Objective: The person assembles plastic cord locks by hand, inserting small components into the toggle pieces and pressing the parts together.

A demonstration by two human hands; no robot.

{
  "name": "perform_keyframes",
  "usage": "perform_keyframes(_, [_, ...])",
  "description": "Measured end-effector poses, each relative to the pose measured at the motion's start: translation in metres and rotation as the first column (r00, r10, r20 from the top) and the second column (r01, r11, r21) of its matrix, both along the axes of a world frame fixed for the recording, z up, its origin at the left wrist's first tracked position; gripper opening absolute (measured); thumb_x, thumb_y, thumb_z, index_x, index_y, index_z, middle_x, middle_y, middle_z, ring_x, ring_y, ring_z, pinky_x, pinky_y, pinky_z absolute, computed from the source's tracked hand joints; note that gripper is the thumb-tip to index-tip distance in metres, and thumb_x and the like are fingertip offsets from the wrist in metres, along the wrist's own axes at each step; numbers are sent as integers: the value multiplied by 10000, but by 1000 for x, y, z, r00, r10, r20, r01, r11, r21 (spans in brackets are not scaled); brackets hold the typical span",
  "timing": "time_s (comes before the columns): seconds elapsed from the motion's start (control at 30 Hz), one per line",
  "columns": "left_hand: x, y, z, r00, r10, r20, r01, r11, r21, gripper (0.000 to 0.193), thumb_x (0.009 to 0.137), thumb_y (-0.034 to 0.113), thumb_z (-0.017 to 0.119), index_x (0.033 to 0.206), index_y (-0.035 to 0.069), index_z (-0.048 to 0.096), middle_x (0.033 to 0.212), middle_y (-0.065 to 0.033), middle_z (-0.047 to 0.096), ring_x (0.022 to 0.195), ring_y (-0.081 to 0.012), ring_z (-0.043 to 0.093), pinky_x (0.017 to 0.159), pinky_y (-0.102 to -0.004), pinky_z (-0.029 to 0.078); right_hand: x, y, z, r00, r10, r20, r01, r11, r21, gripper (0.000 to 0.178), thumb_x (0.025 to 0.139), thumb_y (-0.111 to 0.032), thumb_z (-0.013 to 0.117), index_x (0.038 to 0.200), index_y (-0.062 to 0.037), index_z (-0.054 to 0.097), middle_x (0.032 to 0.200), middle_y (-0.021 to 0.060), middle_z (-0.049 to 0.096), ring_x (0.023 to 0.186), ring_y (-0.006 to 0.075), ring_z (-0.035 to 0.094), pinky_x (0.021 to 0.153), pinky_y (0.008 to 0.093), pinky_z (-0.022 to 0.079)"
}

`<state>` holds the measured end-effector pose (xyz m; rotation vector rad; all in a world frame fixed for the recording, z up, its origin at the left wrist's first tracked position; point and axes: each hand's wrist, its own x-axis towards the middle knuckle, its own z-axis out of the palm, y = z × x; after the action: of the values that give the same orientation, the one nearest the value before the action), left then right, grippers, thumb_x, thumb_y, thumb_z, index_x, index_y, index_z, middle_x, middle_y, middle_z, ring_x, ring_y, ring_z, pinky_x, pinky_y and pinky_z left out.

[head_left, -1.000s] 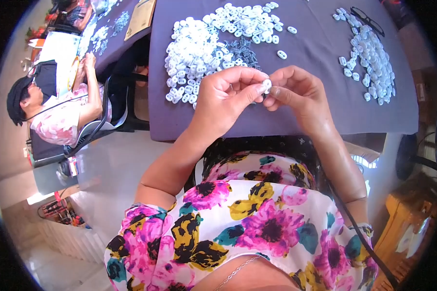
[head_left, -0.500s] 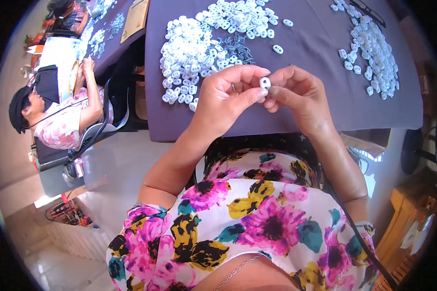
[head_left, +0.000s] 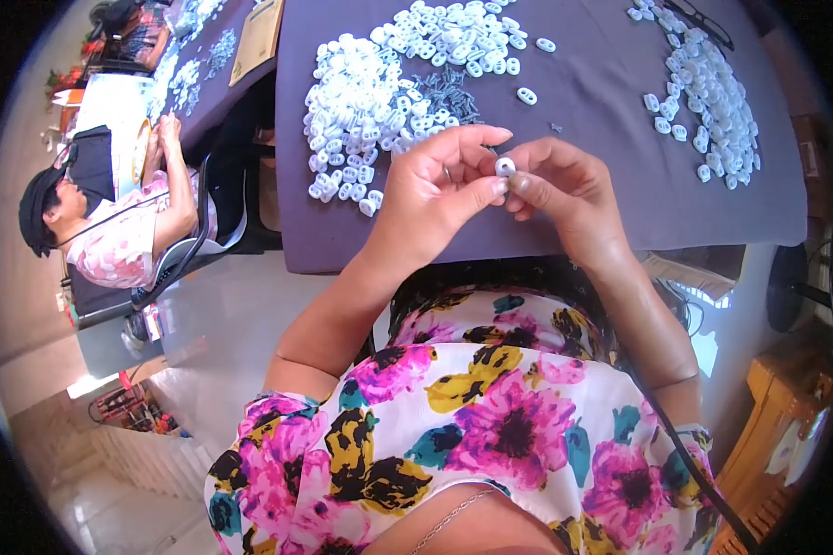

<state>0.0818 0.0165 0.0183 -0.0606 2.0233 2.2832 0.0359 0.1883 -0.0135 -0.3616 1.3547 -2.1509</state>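
Note:
A small white oval plastic piece with holes is pinched between my two hands over the near part of the table. My left hand is closed, its thumb tip against the piece's lower left side. A tiny dark bit shows by its index fingertip, too small to make out. From the right, my right hand grips the same piece between thumb and curled fingers. Beyond my left hand lies a big heap of matching white pieces, with a pile of small dark grey screws beside it.
A second heap of white pieces spreads over the right of the dark tablecloth. Black-framed glasses lie at the far right. One loose piece sits beyond my hands. A co-worker sits at another table on the left.
The white piece has turned in my fingers, so its face shows differently. My right hand has dropped slightly, and a small dark bit on the cloth beyond it is now visible.

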Motion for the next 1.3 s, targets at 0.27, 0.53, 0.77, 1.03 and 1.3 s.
perform_keyframes(0.27, [-4,-1,6,999,-38,-35,32,987,-155,325,844,-2,616,1166,5,573,877,-32,619,791,-86,595,707,-214,489,-14,13,6,990,-138,-25,139,989,49,94,918,-106,570,954,-21,589,840,72,647,701,126,632,600,247,515])
perform_keyframes(0.53, [-43,-13,-4,957,-211,-201,-11,663,-749,198,841,49,636,1038,33,650,838,-52,630,731,-107,596,657,-234,476,-45,54,-5,957,-286,-43,288,924,253,100,916,-159,576,960,-70,567,767,31,608,596,105,594,524,224,472])
perform_keyframes(0.77, [-76,1,-12,854,-391,-344,-117,500,-858,145,821,82,619,950,20,644,874,-143,624,788,-323,615,703,-365,495,-51,58,-15,956,-293,-15,292,945,149,111,881,-105,609,947,-19,587,821,60,631,662,129,614,603,246,503])
perform_keyframes(1.03, [-101,-1,-5,860,-432,-271,-121,343,-931,104,819,123,628,881,40,640,821,-128,617,788,-318,617,704,-391,489,-46,56,-15,956,-268,-118,288,931,223,147,867,-58,616,1006,-11,604,816,36,626,691,112,614,629,238,498])
perform_keyframes(1.3, [-65,3,-7,875,-484,9,164,279,-946,170,785,188,661,779,33,592,770,-122,585,721,-317,600,652,-398,471,-44,52,-21,952,-221,-211,267,937,225,121,911,-58,573,1025,-19,567,875,21,610,711,91,607,641,215,491])
